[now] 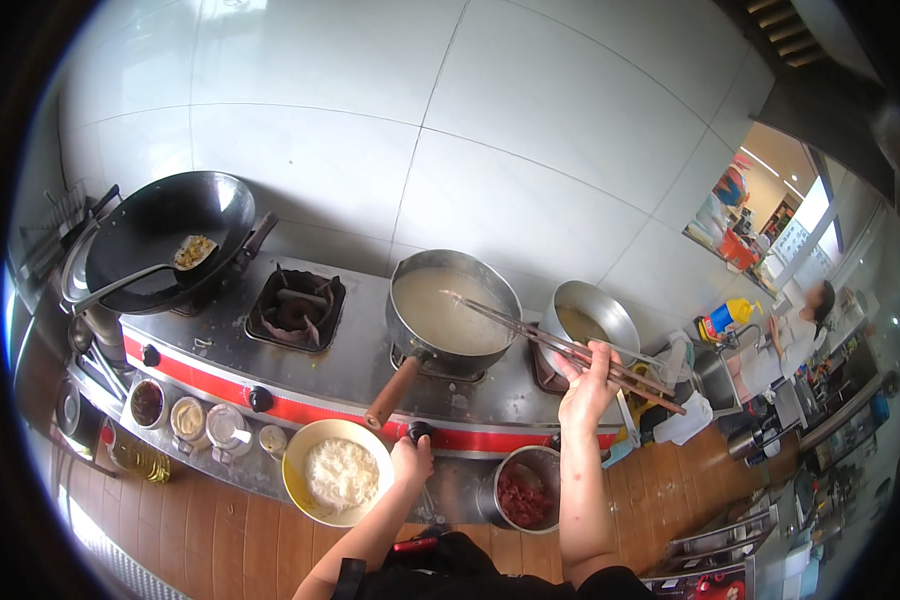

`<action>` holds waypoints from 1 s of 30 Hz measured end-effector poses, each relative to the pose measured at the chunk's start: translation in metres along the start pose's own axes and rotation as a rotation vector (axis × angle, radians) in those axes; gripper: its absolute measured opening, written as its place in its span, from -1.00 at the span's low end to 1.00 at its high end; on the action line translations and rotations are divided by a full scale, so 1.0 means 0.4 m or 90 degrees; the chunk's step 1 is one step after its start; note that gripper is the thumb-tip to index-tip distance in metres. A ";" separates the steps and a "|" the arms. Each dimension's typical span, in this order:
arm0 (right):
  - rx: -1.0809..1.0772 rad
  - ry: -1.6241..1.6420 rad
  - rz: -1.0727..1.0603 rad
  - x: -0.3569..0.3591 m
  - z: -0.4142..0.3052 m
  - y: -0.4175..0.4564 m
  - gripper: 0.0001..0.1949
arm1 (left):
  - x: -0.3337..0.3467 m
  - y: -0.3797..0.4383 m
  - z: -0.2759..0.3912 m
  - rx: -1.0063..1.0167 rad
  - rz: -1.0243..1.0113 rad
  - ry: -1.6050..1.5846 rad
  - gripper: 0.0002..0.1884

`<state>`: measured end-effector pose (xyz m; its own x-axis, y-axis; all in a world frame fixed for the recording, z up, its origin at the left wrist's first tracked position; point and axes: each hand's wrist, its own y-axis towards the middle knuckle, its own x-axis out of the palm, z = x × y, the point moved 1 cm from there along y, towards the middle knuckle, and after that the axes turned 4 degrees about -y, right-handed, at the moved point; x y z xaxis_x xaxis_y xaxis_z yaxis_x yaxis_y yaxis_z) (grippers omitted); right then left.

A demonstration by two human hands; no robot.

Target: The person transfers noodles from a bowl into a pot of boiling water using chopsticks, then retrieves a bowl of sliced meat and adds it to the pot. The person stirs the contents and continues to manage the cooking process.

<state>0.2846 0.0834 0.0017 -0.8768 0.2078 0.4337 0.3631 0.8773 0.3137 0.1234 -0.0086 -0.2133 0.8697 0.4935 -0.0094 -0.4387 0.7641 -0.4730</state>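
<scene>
My right hand [591,382] holds a pair of long chopsticks [510,322], their tips over the saucepan. Cloudy, pale liquid fills this saucepan [454,307], which sits on a burner with its wooden handle [395,394] towards me. On a black control knob [418,430] at the stove's red front strip, my left hand [412,459] has its fingers closed. Just left of that hand stands a yellow bowl [296,480] of white noodles [343,472]. A metal pot [487,501] with raw red meat [523,499] stands below my right forearm.
A black wok [165,195] with a ladle [131,285] of chopped food sits at left, beside a bare burner [294,311]. Another pot [622,319] stands behind my right hand. Seasoning containers [189,420] line the lower shelf. A person [795,337] is at the far right, near a sink [716,379].
</scene>
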 end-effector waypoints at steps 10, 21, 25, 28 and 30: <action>0.027 -0.109 -0.149 -0.005 0.050 0.008 -0.78 | -0.006 0.029 -0.011 0.029 -0.021 -0.070 -0.73; 0.016 -0.079 -0.141 -0.061 0.012 -0.001 -0.76 | -0.002 0.020 -0.011 0.028 -0.028 -0.038 -0.73; 0.020 -0.038 -0.074 -0.089 -0.017 -0.014 -0.75 | -0.003 0.019 -0.007 0.021 -0.061 -0.043 -0.76; 0.045 -0.053 -0.117 -0.103 -0.021 -0.015 -0.75 | 0.003 0.020 -0.007 0.019 -0.048 -0.039 -0.76; 0.048 -0.042 -0.113 -0.103 -0.032 -0.014 -0.75 | 0.002 0.019 -0.005 0.022 -0.048 -0.040 -0.76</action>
<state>0.3226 0.0645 -0.0072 -0.9446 0.0736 0.3197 0.1792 0.9321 0.3148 0.1213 -0.0031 -0.2189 0.8851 0.4582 0.0816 -0.3808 0.8138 -0.4391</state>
